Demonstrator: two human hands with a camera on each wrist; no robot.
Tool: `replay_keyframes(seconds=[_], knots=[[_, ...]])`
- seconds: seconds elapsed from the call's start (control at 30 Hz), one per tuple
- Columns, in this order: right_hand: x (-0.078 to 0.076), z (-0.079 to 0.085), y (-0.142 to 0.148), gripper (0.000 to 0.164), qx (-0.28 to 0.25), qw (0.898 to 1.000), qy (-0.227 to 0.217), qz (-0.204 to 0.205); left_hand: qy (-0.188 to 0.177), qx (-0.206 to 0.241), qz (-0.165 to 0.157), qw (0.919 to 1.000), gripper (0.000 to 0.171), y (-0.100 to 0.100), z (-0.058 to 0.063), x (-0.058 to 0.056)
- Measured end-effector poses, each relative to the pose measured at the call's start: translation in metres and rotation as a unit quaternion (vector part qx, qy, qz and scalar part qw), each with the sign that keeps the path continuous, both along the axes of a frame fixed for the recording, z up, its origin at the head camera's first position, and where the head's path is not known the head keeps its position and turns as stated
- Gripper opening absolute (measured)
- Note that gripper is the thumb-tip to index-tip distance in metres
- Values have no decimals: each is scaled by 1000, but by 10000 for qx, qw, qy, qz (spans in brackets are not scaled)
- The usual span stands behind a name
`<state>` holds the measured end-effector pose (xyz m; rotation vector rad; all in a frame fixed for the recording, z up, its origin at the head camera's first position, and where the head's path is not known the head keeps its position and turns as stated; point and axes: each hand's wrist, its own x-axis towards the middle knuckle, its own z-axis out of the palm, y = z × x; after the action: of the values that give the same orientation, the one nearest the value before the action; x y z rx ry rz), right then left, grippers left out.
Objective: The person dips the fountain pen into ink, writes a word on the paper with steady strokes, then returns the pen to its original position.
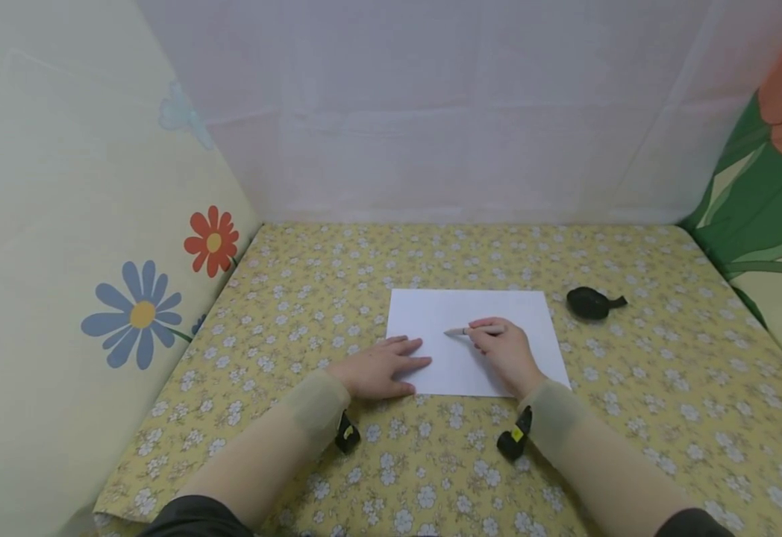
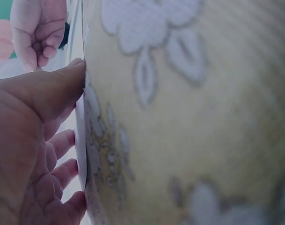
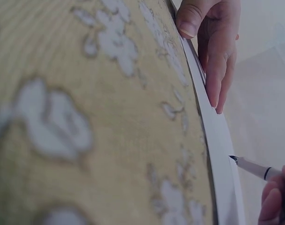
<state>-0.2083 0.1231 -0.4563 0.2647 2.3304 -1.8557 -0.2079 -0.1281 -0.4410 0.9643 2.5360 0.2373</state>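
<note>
A blank-looking white sheet of paper (image 1: 424, 309) lies on the flowered cloth. My left hand (image 1: 379, 371) rests on its lower left part, fingers spread; the left wrist view shows the thumb (image 2: 62, 86) at the paper's near edge. Between thumb and fingers my right hand (image 1: 507, 356) pinches a slim, pale pen (image 1: 458, 331) with a dark ring. In the right wrist view the pen's dark pointed tip (image 3: 233, 158) is at the paper's surface; whether it touches, I cannot tell. The pen's rear end lies partly behind the fingers.
Right of the paper sits a black rounded object (image 1: 589, 303) with a short tail. A yellow cloth with white flowers (image 1: 324, 276) covers the table. White and flower-printed hangings (image 1: 391, 149) enclose the back and sides.
</note>
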Motion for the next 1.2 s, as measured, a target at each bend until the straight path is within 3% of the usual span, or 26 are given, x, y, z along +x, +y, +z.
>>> replay_keyframes(seconds=[1.2], knots=[[1,0,31,26,389,9977,-183,-519,-50,72,-42,10000,59,-1,3,2]])
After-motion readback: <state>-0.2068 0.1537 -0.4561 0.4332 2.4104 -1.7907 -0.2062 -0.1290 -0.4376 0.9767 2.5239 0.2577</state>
